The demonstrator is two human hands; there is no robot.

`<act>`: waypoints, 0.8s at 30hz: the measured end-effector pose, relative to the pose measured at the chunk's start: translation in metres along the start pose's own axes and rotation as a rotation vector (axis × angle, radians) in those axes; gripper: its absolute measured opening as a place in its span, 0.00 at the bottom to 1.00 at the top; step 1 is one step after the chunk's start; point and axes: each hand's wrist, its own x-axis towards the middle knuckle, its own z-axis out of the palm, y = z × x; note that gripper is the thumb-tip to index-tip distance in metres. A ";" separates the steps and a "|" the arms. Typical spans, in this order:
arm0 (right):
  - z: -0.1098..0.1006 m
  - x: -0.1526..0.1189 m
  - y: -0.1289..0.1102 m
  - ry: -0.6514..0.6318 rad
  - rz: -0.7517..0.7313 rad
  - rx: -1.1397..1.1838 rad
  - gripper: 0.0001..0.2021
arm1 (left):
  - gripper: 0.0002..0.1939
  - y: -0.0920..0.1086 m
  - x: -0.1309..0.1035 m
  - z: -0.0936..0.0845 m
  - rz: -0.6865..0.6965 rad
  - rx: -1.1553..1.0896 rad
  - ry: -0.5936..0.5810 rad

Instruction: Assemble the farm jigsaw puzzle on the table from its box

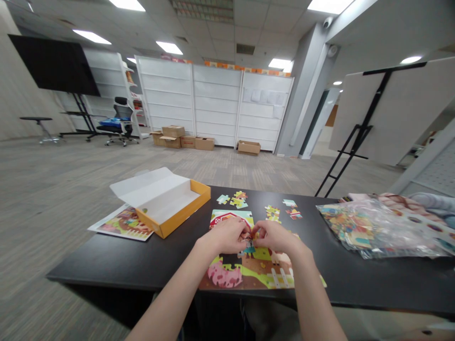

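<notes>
A partly assembled jigsaw puzzle (256, 273) with a farm picture lies on the black table in front of me. It shows a red barn, a pink animal and a white fence, with a dark gap at its lower left. My left hand (230, 235) rests over its upper middle, fingers curled down on a puzzle piece (249, 242) that shows a figure. From the other side my right hand (275, 235) pinches at the same spot, thumb and index finger close together. The fingers partly cover the piece. Loose puzzle pieces (273, 213) lie beyond my hands.
An open yellow box (192, 208) with a white lid stands at the left, beside a printed picture sheet (122, 225). More pieces (239, 199) lie near the table's far edge. Clear plastic bags (387, 232) of pieces and fabric cover the right side.
</notes>
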 end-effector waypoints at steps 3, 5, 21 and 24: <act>0.000 0.000 -0.001 0.002 0.001 -0.009 0.14 | 0.09 0.000 -0.002 -0.002 0.018 -0.018 -0.012; 0.001 0.002 -0.001 0.012 -0.005 -0.010 0.14 | 0.10 -0.001 -0.002 -0.004 0.032 -0.016 -0.020; 0.001 0.002 -0.002 0.024 -0.007 -0.044 0.14 | 0.10 -0.002 -0.002 -0.002 0.011 -0.001 -0.016; -0.002 -0.002 -0.006 0.010 -0.002 -0.032 0.14 | 0.10 -0.003 -0.001 -0.001 0.021 -0.005 -0.016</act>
